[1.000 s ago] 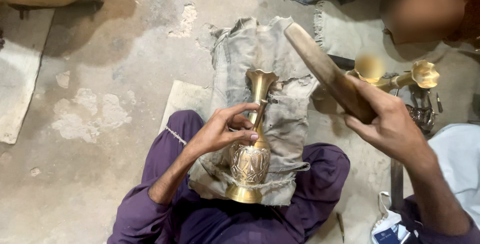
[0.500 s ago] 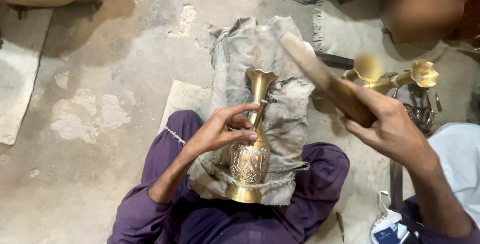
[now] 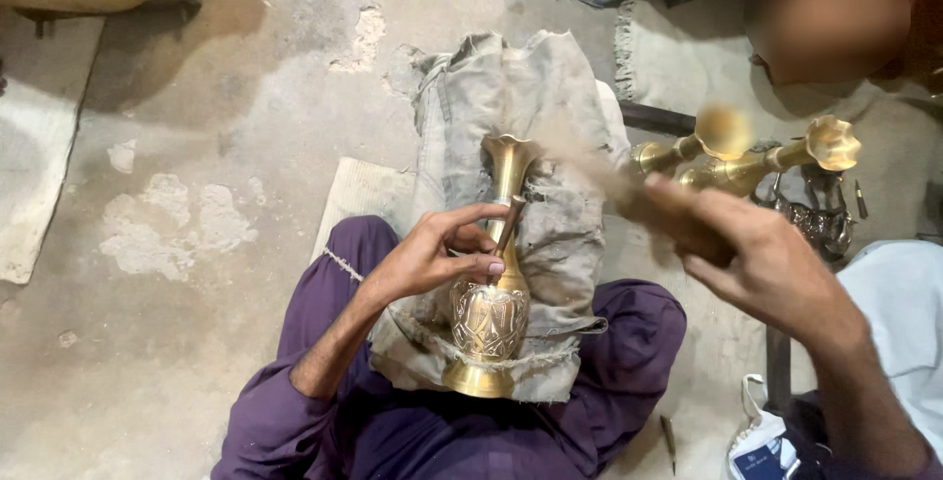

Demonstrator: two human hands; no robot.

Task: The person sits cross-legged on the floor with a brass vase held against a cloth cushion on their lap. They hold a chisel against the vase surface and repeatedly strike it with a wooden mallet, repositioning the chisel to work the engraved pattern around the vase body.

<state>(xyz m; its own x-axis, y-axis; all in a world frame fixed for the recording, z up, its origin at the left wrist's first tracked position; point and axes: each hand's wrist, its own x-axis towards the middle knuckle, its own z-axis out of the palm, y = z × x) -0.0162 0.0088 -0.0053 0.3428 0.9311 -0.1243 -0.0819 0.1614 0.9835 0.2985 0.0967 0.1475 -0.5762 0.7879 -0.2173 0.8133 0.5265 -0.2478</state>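
**Vase braced on your lap, punch set, mallet mid-air**

Your left hand [image 3: 432, 259] pinches a thin metal punch [image 3: 508, 227] between thumb and fingertips, with its tip set against the neck of the brass vase [image 3: 494, 293]. The vase lies on its side along your lap, base toward you and flared mouth pointing away. It rests on a folded grey cloth [image 3: 550, 146], which looks meant to cushion it and stop it rolling. Your fingers also curl against the vase's shoulder, probably to steady it.

Your right hand [image 3: 756, 254] is closed in a fist round a wooden mallet [image 3: 599, 175], held up and to the right of the punch. The mallet is too blurred to make out its head.

Count: one vase under your left hand and one punch. There is one mallet and one cloth. Beyond your right hand, about three more brass vases [image 3: 747, 156] lie with flared mouths showing; blur makes that number uncertain. A small thin tool [image 3: 669, 444] lies on the floor below your right wrist.
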